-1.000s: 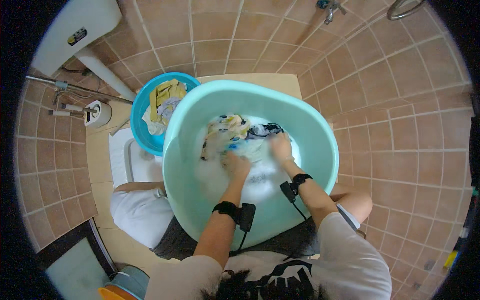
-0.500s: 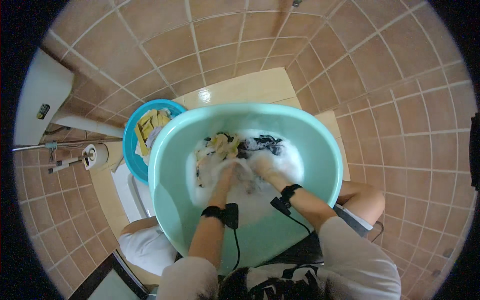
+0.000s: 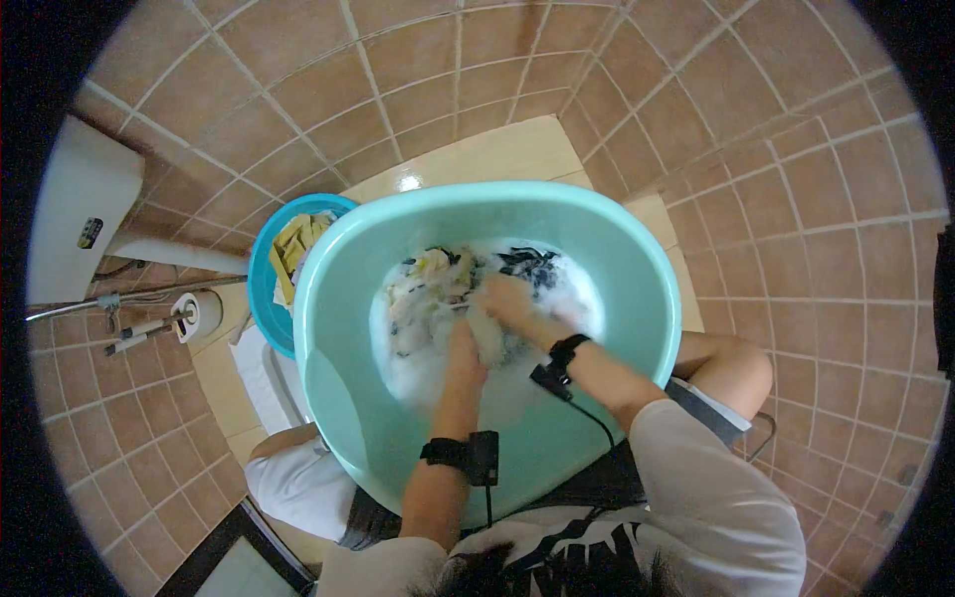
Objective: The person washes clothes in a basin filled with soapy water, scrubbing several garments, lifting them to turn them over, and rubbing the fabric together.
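Observation:
A large mint-green tub holds foamy water with wet laundry in it. Between my hands, just above the suds, is a pale wet cloth. My left hand is closed on its near side. My right hand, slightly blurred, grips the cloth from the far right, with its fingers partly hidden. A light patterned garment floats beyond my left hand, and a dark garment lies in the foam past my right. Both wrists wear black straps with small boxes and cables.
A blue basin with yellow and pale clothes stands left of the tub. Beside it are a white floor fixture and a toilet-paper roll. Brown tiled walls close in at the back and right. My knees flank the tub.
Both hands have come closer together and up out of the foam, with the pale cloth now between them. The left hand has shifted nearer to me; the view has moved slightly.

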Motion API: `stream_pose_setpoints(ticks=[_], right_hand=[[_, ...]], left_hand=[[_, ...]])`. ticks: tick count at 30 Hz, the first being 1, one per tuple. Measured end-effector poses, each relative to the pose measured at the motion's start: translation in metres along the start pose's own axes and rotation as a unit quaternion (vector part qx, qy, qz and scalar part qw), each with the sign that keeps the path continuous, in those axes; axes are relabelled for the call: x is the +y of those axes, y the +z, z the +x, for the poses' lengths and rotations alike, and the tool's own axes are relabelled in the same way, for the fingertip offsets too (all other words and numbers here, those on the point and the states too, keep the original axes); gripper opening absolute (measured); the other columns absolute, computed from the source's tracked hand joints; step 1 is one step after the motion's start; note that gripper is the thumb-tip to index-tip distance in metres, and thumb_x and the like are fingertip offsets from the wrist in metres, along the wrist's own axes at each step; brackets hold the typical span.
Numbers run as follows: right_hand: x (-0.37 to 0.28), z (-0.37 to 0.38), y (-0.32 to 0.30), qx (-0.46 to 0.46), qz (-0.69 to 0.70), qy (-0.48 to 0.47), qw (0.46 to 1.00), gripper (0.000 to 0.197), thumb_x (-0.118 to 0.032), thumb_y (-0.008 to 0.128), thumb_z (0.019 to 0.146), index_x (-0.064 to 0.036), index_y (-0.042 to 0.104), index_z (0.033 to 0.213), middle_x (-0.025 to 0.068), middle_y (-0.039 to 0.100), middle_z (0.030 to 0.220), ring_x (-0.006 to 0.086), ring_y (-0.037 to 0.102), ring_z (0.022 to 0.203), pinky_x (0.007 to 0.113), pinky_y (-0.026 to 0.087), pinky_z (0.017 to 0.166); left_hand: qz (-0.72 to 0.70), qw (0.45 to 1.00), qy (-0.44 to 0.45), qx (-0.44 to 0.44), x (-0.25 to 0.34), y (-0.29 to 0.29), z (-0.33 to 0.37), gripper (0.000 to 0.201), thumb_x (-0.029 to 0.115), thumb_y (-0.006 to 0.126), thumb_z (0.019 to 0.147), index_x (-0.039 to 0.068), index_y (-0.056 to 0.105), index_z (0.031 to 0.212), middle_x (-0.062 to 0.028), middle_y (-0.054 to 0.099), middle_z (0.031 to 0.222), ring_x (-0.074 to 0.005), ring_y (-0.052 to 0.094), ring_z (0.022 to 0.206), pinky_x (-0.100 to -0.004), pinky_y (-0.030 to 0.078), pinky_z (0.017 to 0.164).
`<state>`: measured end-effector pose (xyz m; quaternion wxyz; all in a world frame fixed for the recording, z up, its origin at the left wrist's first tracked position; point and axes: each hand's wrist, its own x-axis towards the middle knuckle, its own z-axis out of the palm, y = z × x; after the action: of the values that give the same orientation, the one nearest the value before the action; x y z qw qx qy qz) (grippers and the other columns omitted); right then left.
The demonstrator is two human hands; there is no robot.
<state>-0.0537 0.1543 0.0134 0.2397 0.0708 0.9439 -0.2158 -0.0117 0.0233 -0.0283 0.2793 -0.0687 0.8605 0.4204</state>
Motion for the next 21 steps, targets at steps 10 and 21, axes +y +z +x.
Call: stream_pose_setpoints(ticks=[10, 21], right_hand=[[0.096, -0.039, 0.106, 0.063, -0.185, -0.058, 0.979, 0.046, -0.036, 0.05, 0.08, -0.0058, 0.05, 0.115, 0.0183, 0.048, 0.116, 0.0257, 0.043, 0.111, 0.039, 0.035, 0.091], [-0.013, -0.068, -0.055, 0.098, 0.113, -0.106, 0.983, 0.013, -0.009, 0.052, 0.069, -0.0042, 0.064, 0.073, 0.0122, 0.063, 0.076, 0.0321, 0.057, 0.061, 0.035, 0.047, 0.062]], left_hand=[[0.359, 0.931, 0.058, -0.019, -0.039, 0.0, -0.012, 0.034, 0.021, 0.05, 0.081, -0.003, 0.05, 0.105, -0.018, 0.052, 0.104, -0.0344, 0.054, 0.091, -0.042, 0.044, 0.078], [0.441, 0.819, 0.199, -0.308, 0.028, -0.047, 0.031, 0.041, 0.028, 0.051, 0.08, 0.001, 0.053, 0.111, -0.0165, 0.051, 0.116, -0.0296, 0.05, 0.106, -0.0389, 0.041, 0.088]])
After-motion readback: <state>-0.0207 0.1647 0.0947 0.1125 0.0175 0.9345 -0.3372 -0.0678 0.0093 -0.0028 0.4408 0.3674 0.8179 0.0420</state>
